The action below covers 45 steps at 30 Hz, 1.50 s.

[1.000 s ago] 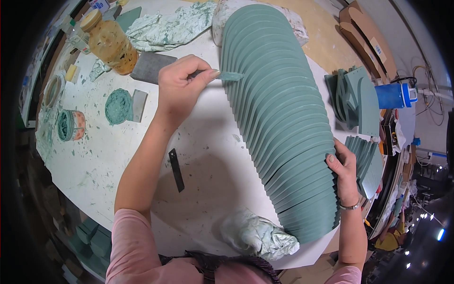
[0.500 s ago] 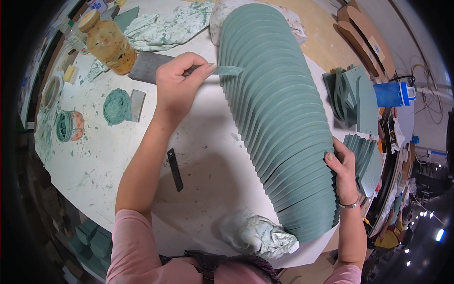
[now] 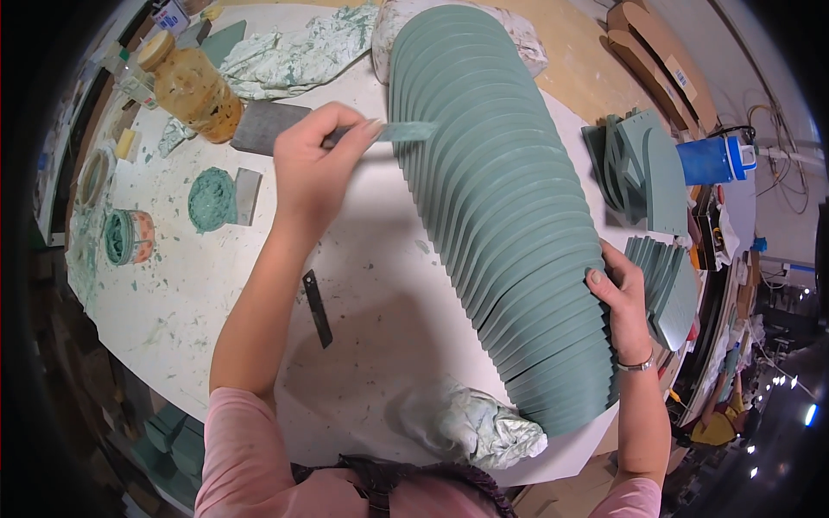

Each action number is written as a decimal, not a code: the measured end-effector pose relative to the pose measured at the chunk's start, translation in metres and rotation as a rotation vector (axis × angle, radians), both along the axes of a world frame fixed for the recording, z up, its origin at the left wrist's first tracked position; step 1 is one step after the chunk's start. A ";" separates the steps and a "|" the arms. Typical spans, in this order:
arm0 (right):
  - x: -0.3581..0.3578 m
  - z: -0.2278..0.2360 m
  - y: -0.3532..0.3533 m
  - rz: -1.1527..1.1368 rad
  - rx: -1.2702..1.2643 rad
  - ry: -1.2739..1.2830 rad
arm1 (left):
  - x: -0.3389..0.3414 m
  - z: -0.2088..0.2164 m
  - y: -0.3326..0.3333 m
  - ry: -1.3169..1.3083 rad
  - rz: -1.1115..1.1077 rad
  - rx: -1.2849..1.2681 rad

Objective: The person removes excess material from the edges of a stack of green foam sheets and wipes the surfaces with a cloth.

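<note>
A crumpled rag (image 3: 496,432) lies by the near end of a ridged green form (image 3: 484,173) spanning a white table (image 3: 173,328). The right hand (image 3: 623,298), half open, cups the form's right edge; farther off, the left hand (image 3: 315,164) pinches a green-smeared spatula (image 3: 404,131) toward its left side. Beyond stands a jar (image 3: 197,95).

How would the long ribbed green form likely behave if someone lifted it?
The ribbed green form is probably heavy, being long and made of many close-set layers. It looks stiff, since its ribs show even curves with no visible sag. It might separate along the dark lines between some ribs in its nearer half.
</note>
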State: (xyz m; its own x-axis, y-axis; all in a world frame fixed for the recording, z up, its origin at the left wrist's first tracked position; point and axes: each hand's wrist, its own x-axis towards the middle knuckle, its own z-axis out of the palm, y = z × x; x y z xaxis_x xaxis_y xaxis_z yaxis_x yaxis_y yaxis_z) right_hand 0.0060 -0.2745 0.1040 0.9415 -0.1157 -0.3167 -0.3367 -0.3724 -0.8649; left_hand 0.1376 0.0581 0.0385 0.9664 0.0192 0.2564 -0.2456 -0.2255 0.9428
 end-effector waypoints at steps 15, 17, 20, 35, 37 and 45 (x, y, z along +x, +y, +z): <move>-0.006 0.001 -0.002 0.025 -0.025 -0.032 | -0.086 -0.053 0.223 -0.030 0.590 0.418; -0.007 -0.002 -0.004 0.042 -0.025 -0.026 | -0.083 -0.051 0.215 0.080 0.617 0.490; -0.009 -0.001 -0.004 0.046 -0.034 -0.052 | -0.086 -0.056 0.206 -0.054 0.602 0.795; -0.101 0.014 -0.013 -0.130 -0.533 -0.437 | -0.063 -0.012 0.110 -0.209 0.279 0.947; -0.148 0.019 -0.014 -0.217 -0.564 -0.468 | -0.062 -0.014 0.120 -0.204 0.225 1.043; -0.287 -0.019 0.009 -0.616 -0.593 -0.368 | -0.056 -0.019 0.134 -0.184 0.185 1.334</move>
